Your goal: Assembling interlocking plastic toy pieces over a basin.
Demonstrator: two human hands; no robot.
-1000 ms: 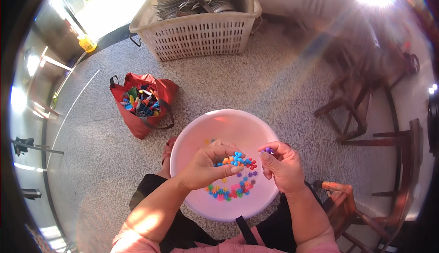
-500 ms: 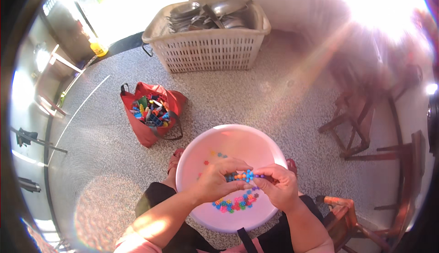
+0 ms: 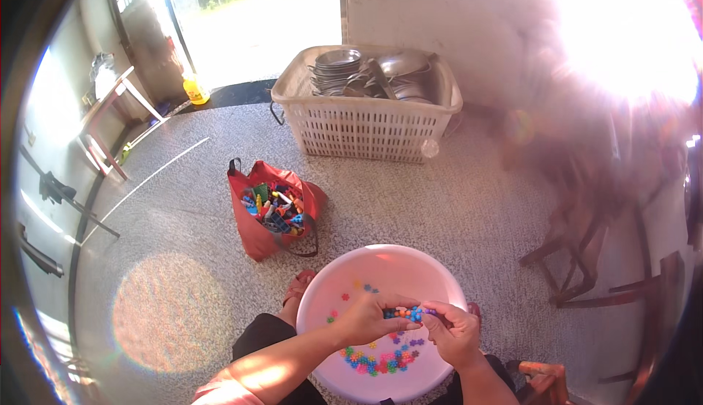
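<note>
Over a pink-white round basin (image 3: 316,361), I hold a short row of small flower-shaped plastic pieces (image 3: 415,314), in blue, orange and purple. My left hand (image 3: 362,322) closes round the blue and orange end. At the other end, the fingers of my right hand (image 3: 455,337) pinch by the purple part. How the pieces are joined is too small to tell. In the basin's near part lies a heap of loose flower-shaped pieces (image 3: 381,362) in many colours. Some single ones, such as a red piece (image 3: 345,297), lie scattered at its far left.
Beyond the basin to the left stands a red bag (image 3: 256,236) filled with colourful toy pieces. A white slatted crate (image 3: 366,130) of metal dishes stands farther back. Wooden stools (image 3: 560,273) are at the right, and a yellow jug (image 3: 195,90) is by the doorway.
The view has shifted, so basin, bag and crate appear lower and farther right. Both hands keep their grip on the row of pieces, with only a slight change of finger position.
</note>
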